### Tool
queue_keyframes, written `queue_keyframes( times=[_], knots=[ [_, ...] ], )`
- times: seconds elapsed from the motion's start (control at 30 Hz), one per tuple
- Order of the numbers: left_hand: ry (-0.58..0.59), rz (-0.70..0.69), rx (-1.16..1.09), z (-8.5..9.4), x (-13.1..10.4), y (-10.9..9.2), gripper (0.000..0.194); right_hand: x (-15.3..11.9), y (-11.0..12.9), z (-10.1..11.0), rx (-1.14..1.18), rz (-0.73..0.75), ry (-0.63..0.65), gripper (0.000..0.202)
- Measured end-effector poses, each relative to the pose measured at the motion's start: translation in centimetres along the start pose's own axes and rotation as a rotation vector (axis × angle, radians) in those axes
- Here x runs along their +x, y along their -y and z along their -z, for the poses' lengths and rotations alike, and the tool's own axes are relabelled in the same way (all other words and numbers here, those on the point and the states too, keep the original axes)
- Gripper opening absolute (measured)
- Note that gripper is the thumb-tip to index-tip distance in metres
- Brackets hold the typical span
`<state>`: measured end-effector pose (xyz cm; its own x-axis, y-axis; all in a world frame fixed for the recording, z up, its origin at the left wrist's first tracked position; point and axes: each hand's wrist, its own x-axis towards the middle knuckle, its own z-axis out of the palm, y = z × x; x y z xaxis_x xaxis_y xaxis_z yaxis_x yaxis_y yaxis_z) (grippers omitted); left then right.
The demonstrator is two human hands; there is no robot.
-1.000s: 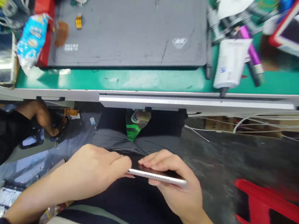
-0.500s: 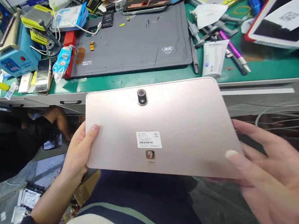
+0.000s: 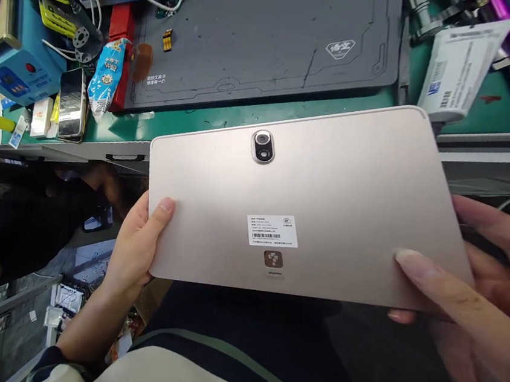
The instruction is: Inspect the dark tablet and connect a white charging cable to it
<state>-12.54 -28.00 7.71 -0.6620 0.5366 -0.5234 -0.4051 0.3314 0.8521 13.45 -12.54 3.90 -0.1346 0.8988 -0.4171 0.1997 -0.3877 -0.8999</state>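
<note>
Pale gold, the tablet [image 3: 326, 204] is held back-up in front of the grey mat [image 3: 271, 41], pinched at its near-left corner by the left hand [image 3: 137, 245] and along its right edge by the right hand [image 3: 475, 299].

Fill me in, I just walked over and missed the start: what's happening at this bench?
A person holds a gold tablet back side up in both hands, above their lap in front of the green workbench. The left hand grips its left edge, the right hand its right edge. Its camera lens and barcode sticker face up. A grey work mat lies on the bench behind.
</note>
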Motion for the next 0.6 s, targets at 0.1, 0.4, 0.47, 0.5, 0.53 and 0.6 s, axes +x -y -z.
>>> queue_keyframes(
  times=[0.1, 0.4, 0.47, 0.5, 0.53, 0.6],
  knots=[
    [0.013, 0.005, -0.012, 0.0, 0.2, -0.1, 0.044, -0.4, 0.4, -0.2, -0.019, 0.003, -0.016, 0.079],
    [0.032, -0.001, -0.007, 0.4, 0.3, -0.3, 0.040, -0.9, 0.9, -0.5, -0.034, -0.008, -0.033, 0.084],
    [0.033, -0.005, -0.009, 0.4, 0.3, -0.2, 0.040, -0.9, 0.9, -0.5, -0.031, -0.005, -0.041, 0.085],
    [0.034, -0.006, -0.010, 0.5, 0.2, -0.2, 0.040, -1.0, 0.9, -0.5, -0.028, -0.003, -0.045, 0.086],
    [0.035, -0.005, -0.010, 0.5, 0.2, -0.2, 0.040, -1.1, 0.9, -0.5, -0.025, -0.006, -0.047, 0.088],
    [0.038, -0.004, -0.007, 0.7, 0.0, -0.1, 0.039, -1.3, 0.9, -0.4, -0.018, -0.020, -0.053, 0.089]
  ],
)
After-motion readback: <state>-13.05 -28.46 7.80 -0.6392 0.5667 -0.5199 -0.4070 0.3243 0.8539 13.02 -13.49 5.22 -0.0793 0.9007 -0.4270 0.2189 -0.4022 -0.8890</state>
